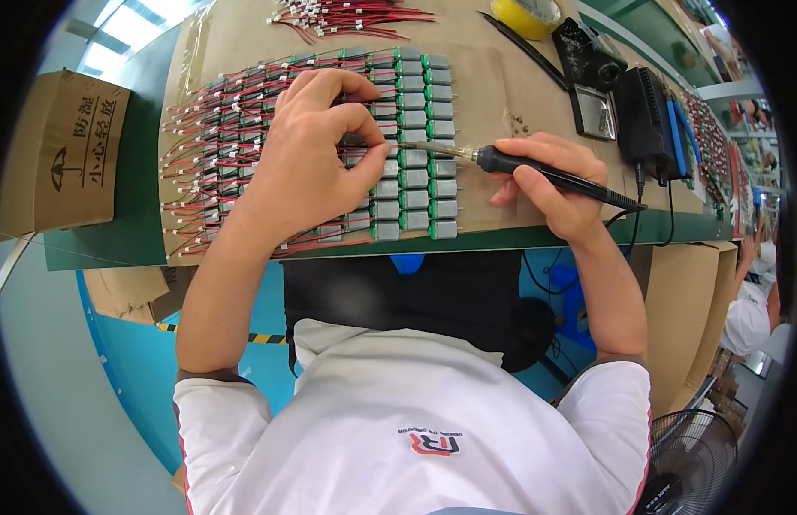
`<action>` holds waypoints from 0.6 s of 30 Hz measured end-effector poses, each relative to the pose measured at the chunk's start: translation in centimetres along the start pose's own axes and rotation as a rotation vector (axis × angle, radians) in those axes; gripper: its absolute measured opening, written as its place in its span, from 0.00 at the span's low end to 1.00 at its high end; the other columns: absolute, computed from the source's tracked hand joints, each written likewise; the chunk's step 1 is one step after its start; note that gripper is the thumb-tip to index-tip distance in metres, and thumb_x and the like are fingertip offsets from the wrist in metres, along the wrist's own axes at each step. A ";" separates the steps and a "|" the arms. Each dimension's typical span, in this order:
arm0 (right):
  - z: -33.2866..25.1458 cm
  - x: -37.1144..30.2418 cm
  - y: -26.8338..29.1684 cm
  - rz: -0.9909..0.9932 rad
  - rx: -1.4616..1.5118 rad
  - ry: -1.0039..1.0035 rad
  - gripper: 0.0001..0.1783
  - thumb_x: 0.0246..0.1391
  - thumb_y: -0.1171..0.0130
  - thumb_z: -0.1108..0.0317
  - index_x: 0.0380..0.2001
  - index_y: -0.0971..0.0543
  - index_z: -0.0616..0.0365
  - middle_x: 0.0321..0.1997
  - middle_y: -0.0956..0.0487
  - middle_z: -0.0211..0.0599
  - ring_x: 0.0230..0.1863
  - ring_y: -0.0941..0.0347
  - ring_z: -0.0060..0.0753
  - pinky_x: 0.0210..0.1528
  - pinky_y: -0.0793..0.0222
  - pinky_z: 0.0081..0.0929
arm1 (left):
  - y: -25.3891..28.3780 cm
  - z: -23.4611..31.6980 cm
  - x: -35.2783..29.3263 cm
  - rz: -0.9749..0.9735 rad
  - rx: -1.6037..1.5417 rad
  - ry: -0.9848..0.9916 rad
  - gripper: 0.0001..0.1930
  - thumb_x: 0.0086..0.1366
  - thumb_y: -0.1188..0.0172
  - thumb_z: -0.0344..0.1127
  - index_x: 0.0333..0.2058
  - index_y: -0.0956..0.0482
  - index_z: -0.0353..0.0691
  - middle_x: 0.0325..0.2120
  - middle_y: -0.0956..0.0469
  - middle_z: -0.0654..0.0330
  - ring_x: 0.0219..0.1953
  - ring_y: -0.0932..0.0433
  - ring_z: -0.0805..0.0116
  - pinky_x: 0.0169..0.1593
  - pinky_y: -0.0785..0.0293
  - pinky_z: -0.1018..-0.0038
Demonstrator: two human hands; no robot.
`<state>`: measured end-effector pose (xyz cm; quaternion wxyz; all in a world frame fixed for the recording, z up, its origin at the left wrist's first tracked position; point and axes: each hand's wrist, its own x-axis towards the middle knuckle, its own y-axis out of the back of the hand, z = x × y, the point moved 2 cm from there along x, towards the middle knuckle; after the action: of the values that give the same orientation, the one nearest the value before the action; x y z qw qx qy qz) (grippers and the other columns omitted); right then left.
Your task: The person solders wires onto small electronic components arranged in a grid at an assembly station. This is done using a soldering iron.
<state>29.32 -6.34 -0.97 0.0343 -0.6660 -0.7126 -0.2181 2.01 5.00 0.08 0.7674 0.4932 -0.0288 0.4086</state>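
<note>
Rows of small silver motors with green ends (413,124) lie side by side on the brown-paper-covered bench. Red and black wires (211,142) with white connectors run from many of them toward the left. Over the rows, my left hand (308,150) is closed in a pinch, thumb and index finger together on what looks like a thin wire, mostly hidden by the fingertips. My right hand (557,176) grips a soldering iron (536,167) by its black handle, its metal tip pointing left, close beside the left fingertips and above the motors.
Loose red and black wires (356,15) are heaped at the far edge. Toward the right are a yellow tape roll (525,15), a black iron stand (591,64), a black box-shaped unit (649,120) and blue-handled pliers (678,137). A cardboard box (72,154) stands left.
</note>
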 end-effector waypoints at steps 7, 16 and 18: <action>-0.1 0.1 -0.2 0.011 0.005 -0.018 0.16 0.59 0.38 0.80 0.50 0.13 0.71 0.35 0.12 0.46 0.29 0.13 0.29 0.33 0.21 0.22 | 0.0 0.0 0.0 0.014 -0.002 -0.001 0.05 0.52 0.29 0.29 0.25 0.17 0.38 0.46 0.18 0.56 0.54 0.22 0.52 0.61 0.29 0.55; 0.1 0.0 -0.1 0.001 -0.027 -0.003 0.16 0.59 0.37 0.80 0.49 0.13 0.70 0.36 0.12 0.46 0.29 0.13 0.28 0.33 0.20 0.21 | -0.1 0.0 -0.1 0.017 0.001 -0.003 0.04 0.52 0.29 0.29 0.25 0.17 0.38 0.46 0.18 0.56 0.54 0.22 0.52 0.61 0.28 0.55; 0.1 0.1 -0.1 -0.005 -0.026 0.012 0.16 0.59 0.37 0.80 0.50 0.13 0.70 0.36 0.12 0.46 0.29 0.13 0.28 0.33 0.20 0.21 | 0.0 0.0 -0.1 0.018 0.002 -0.001 0.04 0.52 0.29 0.29 0.25 0.17 0.38 0.46 0.18 0.56 0.54 0.22 0.52 0.60 0.28 0.55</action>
<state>29.20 -6.20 -1.03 0.0294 -0.6633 -0.7111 -0.2315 1.99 4.94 0.02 0.7632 0.4939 -0.0334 0.4152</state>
